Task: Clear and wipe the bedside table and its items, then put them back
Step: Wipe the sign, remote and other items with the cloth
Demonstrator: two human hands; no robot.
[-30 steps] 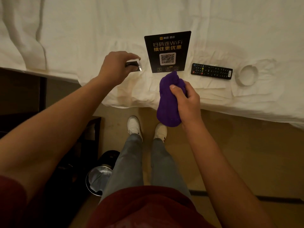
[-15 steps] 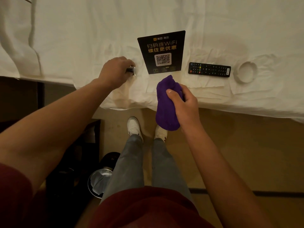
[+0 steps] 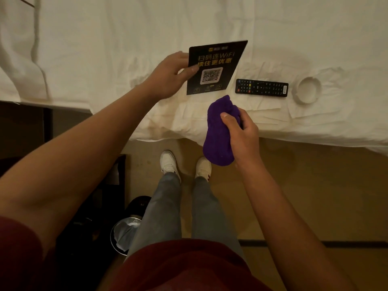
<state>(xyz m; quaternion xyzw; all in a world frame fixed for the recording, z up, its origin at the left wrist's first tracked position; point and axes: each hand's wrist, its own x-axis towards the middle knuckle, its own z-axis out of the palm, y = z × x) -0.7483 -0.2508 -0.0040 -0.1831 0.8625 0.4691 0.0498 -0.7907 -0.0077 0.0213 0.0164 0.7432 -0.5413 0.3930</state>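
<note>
The flat black WiFi sign card sits on the white bed sheet, pinched at its edge by the left hand. The right hand squeezes a soft purple cloth. A long black remote lies beside the card.

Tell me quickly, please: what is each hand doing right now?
Left hand: pinches the left edge of the black WiFi card.
Right hand: grips the purple cloth.
</note>
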